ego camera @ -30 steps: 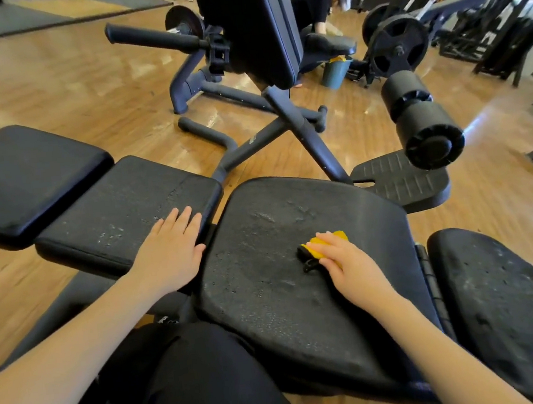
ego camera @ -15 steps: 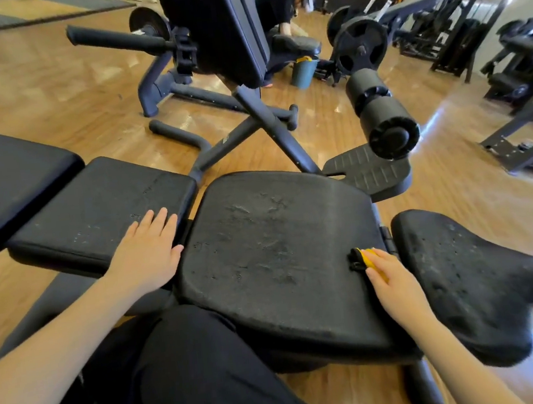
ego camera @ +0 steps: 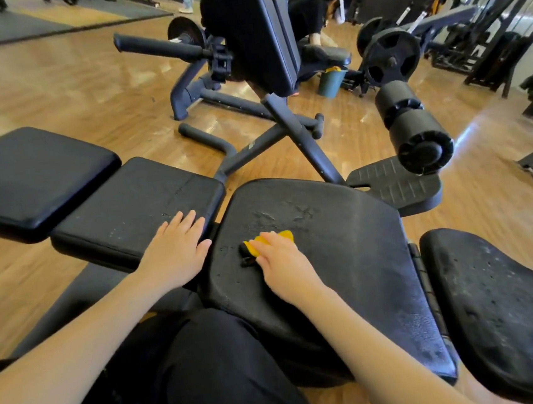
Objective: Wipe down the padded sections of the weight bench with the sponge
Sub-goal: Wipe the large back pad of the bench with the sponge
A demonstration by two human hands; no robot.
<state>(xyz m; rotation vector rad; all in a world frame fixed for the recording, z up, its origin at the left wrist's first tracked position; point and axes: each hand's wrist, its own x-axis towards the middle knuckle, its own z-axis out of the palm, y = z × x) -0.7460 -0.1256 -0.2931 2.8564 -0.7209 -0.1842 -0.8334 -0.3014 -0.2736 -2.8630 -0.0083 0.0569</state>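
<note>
Sponge back leftward on middle pad | right hand covers, presses it | left hand flat

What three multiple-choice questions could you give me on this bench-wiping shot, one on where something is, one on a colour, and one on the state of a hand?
1. Where is the sponge?
A. on the floor
B. on the large middle pad
C. in the bucket

2. What colour is the sponge?
A. yellow
B. pink
C. white

3. What is the left hand doing?
A. gripping a bar
B. holding a cloth
C. resting flat on a pad

Answers: 1 B, the right hand presses it on the middle pad. 2 A, yellow shows past the fingers. 3 C, its palm lies open on the neighbouring pad.
</note>
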